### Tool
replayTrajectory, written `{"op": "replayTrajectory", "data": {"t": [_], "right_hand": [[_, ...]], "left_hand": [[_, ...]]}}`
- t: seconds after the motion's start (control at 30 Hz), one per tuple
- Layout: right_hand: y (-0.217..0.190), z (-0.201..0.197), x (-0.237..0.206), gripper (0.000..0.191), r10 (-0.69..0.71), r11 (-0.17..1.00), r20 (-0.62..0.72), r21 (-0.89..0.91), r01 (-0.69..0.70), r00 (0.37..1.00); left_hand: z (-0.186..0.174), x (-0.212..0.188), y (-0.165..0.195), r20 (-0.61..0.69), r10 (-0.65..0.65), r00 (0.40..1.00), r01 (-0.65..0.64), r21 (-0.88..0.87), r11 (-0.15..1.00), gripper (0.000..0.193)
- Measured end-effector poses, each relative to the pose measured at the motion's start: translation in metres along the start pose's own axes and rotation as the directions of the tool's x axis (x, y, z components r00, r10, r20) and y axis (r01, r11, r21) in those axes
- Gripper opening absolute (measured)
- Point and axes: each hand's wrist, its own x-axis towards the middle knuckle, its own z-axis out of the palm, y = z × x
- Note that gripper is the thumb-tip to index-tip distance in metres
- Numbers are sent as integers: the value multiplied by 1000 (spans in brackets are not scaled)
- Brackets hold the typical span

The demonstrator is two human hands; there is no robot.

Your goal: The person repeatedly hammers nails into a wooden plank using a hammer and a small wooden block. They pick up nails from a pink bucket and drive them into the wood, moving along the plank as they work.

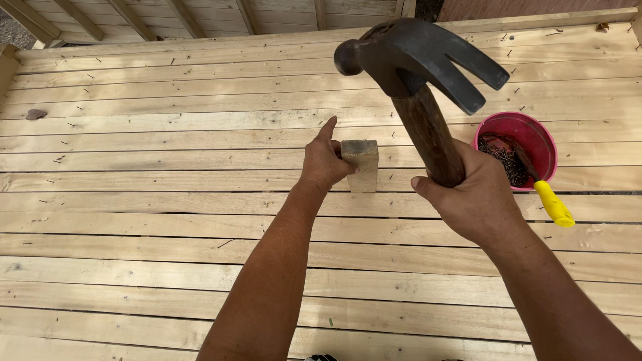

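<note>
My right hand [476, 198] grips the brown wooden handle of a claw hammer [420, 73], raised with its dark steel head up near the camera, claw pointing right. My left hand [324, 162] holds a small wooden block [361, 165] upright on end against the pale plank deck [147, 214], thumb and fingers on the block's left side, index finger pointing up. The hammer head hangs above and slightly right of the block.
A red plastic bowl [535, 134] full of dark nails sits on the planks at right, with a yellow-handled tool [552, 202] leaning out of it. Small nails lie scattered over the boards. A small stone [36, 113] rests at far left. Wooden framing runs along the back.
</note>
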Motion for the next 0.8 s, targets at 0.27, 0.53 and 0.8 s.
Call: {"op": "replayTrajectory", "data": {"t": [0.27,0.53,0.8], "right_hand": [[29,14,15,35,278,904,171,-379,-197,945],[18,0,8,32,93,981,82,-176,-78,992],[27,19,8,18,289,914,220,-352,-200,932]], "left_hand": [[4,-3,2,-24,13,1000,-14,-66,998,124],[5,1,-4,-1,-6,1000,6,-81,997,121],[4,-6,1,5,-23,1000,24,-30,999,124]]}}
